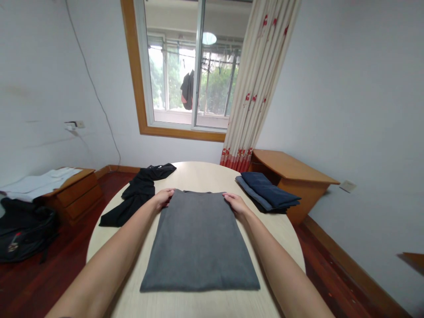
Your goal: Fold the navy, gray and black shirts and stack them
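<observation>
Pinching gray cloth [199, 240], hands [235, 202] flank it, drawers [82, 194] closed.

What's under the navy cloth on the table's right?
Under the navy cloth, edges of a blue-grey cloth and a black cloth show; the rest, and anything between, is covered.

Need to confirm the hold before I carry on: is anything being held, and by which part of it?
The grey cloth: the left grip has its far left corner, the right grip its far right corner.
</observation>
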